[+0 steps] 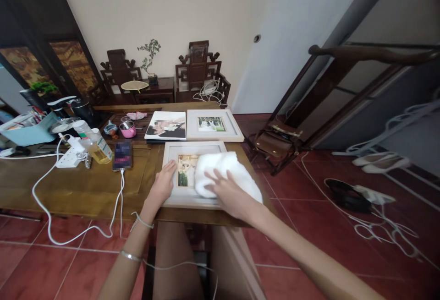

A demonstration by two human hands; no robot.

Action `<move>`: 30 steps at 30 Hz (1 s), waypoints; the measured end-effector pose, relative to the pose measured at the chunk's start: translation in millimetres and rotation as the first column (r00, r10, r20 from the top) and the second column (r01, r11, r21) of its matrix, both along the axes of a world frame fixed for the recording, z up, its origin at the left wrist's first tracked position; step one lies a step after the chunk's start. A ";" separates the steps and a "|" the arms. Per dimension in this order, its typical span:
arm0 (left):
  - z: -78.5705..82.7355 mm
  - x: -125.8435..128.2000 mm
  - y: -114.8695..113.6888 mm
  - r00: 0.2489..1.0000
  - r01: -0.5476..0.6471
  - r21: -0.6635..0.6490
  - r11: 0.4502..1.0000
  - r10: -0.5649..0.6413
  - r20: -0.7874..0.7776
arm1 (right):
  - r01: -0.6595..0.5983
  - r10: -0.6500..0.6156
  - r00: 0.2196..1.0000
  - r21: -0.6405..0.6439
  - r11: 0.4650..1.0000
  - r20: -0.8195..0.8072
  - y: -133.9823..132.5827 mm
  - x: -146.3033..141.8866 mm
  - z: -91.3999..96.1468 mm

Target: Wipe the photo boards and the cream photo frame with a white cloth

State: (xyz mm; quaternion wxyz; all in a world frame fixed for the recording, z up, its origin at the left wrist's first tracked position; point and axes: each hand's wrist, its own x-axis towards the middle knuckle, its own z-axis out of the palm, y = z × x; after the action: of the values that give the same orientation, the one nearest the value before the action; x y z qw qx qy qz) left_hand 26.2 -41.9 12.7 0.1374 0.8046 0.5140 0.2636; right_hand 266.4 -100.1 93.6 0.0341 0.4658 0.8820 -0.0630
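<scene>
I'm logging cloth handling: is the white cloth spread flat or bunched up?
Bunched up: the white cloth forms a thick wad under the right hand, over the picture frame.

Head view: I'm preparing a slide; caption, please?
Right hand on a white cloth over a framed picture, left hand at the picture's left edge.

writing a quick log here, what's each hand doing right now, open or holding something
Left hand: open, on the left edge of the nearer picture frame.
Right hand: open, spread on the white cloth.
</scene>
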 end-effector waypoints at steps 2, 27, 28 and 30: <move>-0.6 0.4 -0.4 1.000 0.000 0.010 1.000 0.000 -0.003 | -0.056 0.052 0.998 -0.117 0.992 -0.031 -33.1 1.7 11.2; 3.9 1.7 -3.6 1.000 -0.015 -0.036 0.999 0.015 -0.020 | 0.042 -0.037 0.998 -0.112 0.993 0.050 -11.1 -3.9 11.3; 3.9 1.9 -3.8 1.000 -0.016 -0.036 0.999 0.015 -0.019 | 0.008 -0.003 1.000 -0.177 0.984 0.031 -25.8 -2.6 19.0; 4.1 2.3 -4.0 1.000 -0.018 -0.032 0.999 0.017 -0.017 | -0.080 0.074 0.997 -0.254 0.964 -0.033 -47.4 -3.9 29.6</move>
State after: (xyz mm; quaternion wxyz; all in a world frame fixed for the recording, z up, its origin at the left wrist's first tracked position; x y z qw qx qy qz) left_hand 28.5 -46.0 16.8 0.1437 0.7999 0.5263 0.2500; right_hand 262.5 -147.5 123.2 0.0857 0.4222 0.8843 -0.1798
